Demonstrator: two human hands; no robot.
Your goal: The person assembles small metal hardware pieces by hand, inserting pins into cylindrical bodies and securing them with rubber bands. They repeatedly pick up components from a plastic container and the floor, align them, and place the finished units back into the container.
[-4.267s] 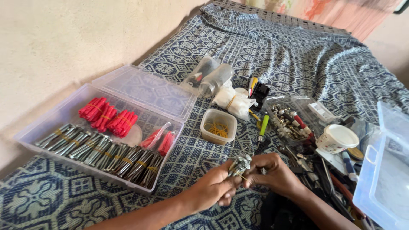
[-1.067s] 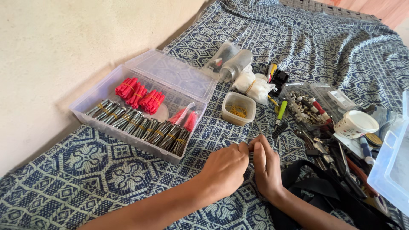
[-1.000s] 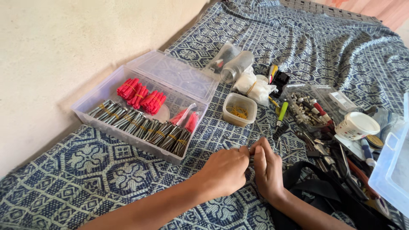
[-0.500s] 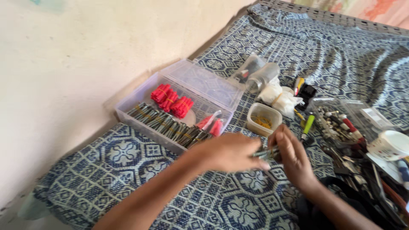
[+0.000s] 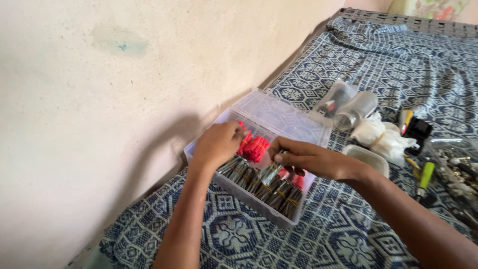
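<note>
Both hands are over the clear plastic box (image 5: 234,192): right hand (image 5: 311,160) pinches a bundle of screws (image 5: 272,172) above the screw row inside, while left hand (image 5: 217,144), fingers curled, rests by the red plugs (image 5: 256,148).

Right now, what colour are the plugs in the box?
Red plugs, bundled in the clear box; head view, between both hands.

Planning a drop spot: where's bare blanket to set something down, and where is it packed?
Free: blue patterned blanket in front of the clear plastic box, and far blanket past the clear jar. Crowded: inside the box under both hands, and the right edge by the green-handled screwdriver.
</note>
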